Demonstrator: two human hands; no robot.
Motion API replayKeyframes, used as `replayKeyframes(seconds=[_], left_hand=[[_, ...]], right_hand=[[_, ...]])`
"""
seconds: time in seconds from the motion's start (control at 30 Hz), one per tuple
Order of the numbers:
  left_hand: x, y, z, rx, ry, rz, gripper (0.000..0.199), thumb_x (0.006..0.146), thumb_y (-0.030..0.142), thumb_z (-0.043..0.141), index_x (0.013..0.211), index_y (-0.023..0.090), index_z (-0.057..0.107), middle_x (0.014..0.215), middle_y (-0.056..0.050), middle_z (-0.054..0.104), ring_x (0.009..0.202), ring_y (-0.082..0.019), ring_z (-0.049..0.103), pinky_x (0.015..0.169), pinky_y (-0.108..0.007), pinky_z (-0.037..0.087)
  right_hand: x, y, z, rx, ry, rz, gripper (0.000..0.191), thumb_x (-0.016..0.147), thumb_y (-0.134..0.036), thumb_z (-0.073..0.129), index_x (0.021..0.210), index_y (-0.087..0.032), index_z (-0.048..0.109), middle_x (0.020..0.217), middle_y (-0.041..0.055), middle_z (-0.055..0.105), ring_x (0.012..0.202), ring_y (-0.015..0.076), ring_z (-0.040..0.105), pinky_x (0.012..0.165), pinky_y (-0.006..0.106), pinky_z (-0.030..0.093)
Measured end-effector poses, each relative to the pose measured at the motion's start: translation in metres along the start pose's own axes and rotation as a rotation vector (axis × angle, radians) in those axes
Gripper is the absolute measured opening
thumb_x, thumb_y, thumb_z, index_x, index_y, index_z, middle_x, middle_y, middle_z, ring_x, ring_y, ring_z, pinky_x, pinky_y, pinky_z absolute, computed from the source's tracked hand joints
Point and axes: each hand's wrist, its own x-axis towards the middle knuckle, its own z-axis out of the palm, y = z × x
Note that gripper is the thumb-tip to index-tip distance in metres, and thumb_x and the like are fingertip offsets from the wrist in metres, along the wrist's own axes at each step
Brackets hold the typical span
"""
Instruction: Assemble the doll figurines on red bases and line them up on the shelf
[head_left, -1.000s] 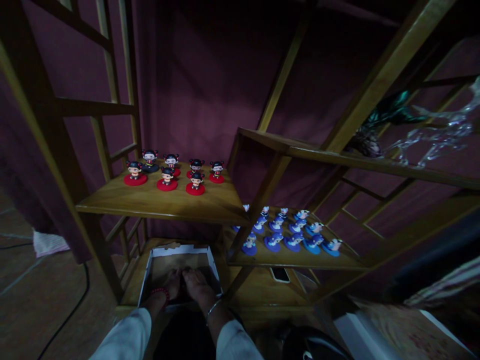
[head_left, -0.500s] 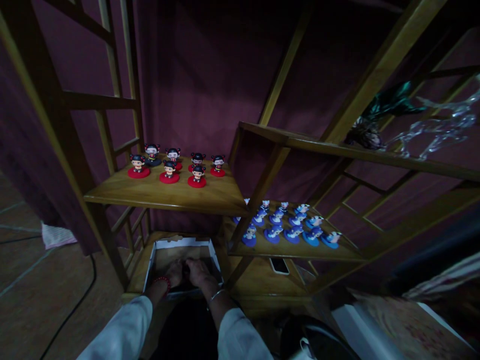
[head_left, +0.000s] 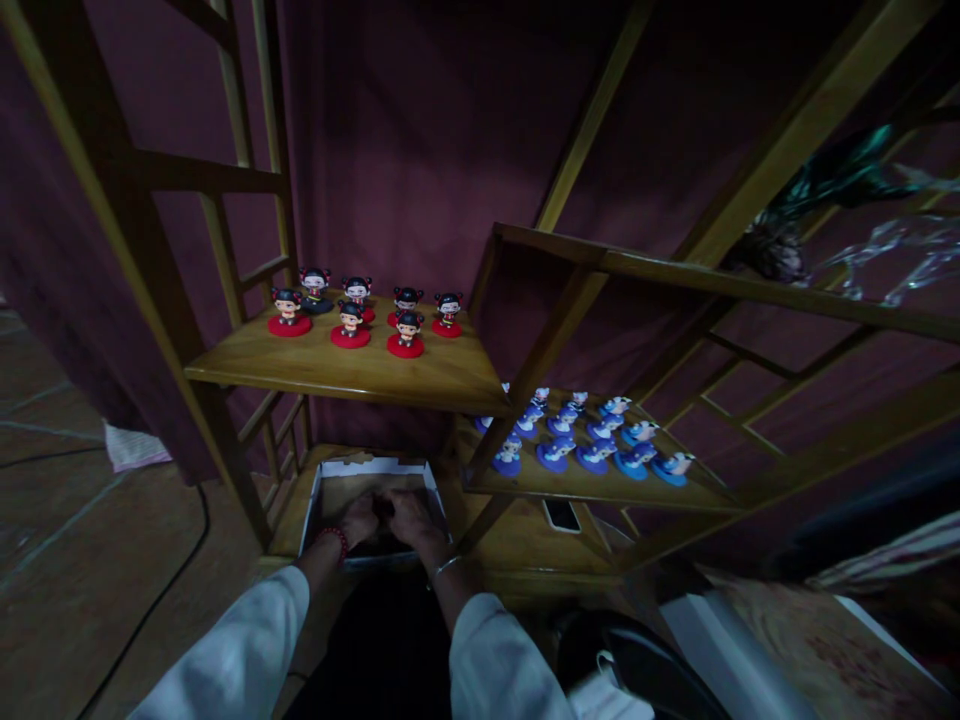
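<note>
Inside a shallow white-edged cardboard box on the bottom shelf, both my hands are close together. My left hand, with a red bead bracelet at the wrist, has its fingers curled inward. Beside it my right hand, below a silver bangle, is closed the same way. Something dark shows between the fingertips, too dim to name. On the shelf above stand several small figurines with black hair buns, most on red round bases and one on a dark base.
Several blue-and-purple figurines stand on the shelf to the right. Below them lies a phone. A slanted wooden post rises right of the box. A glass ornament sits on the upper right shelf. A black cable runs across the floor.
The view has shifted slightly, so the shelves appear a little higher and further right. My hands remain together in the box, with the fingers still closed.
</note>
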Motion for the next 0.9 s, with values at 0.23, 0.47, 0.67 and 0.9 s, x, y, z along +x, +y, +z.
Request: replayKeyframes(seconds=[0.23,0.47,0.67,0.9], left_hand=[[-0.012,0.018,-0.007,-0.084,-0.093,0.03,0.025,0.052,0.009,0.06,0.076,0.015,0.061,0.07,-0.001,0.064,0.074,-0.017,0.059,0.073,-0.028,0.045],[-0.039,0.05,-0.013,-0.308,-0.094,0.114,0.029,0.053,0.019,0.066,0.081,0.014,0.064,0.08,-0.005,0.067,0.08,-0.017,0.06,0.077,-0.029,0.045],[-0.066,0.076,-0.007,-0.403,0.049,0.134,0.035,0.053,0.028,0.069,0.085,0.016,0.061,0.075,-0.002,0.064,0.073,-0.015,0.058,0.075,-0.03,0.045],[-0.108,0.103,-0.003,-0.33,0.07,0.23,0.033,0.061,0.028,0.062,0.092,0.017,0.059,0.071,0.001,0.062,0.067,-0.012,0.055,0.063,-0.024,0.044]], right_hand=[[-0.002,-0.001,-0.02,0.162,0.142,-0.043,0.026,0.08,-0.02,0.052,0.104,-0.021,0.063,0.1,0.0038,0.068,0.092,0.0157,0.062,0.081,0.024,0.045],[-0.024,-0.01,-0.042,0.373,0.258,-0.131,0.031,0.076,-0.02,0.06,0.106,-0.023,0.06,0.107,0.002,0.065,0.095,0.014,0.061,0.082,0.024,0.047],[-0.046,-0.027,-0.057,0.696,0.314,-0.221,0.021,0.078,-0.024,0.057,0.098,-0.022,0.062,0.097,0.0001,0.069,0.085,0.0141,0.064,0.08,0.028,0.049],[-0.074,-0.051,-0.07,0.833,0.446,-0.224,0.021,0.078,-0.038,0.057,0.089,-0.021,0.064,0.087,0.0004,0.069,0.081,0.0149,0.064,0.077,0.027,0.051]])
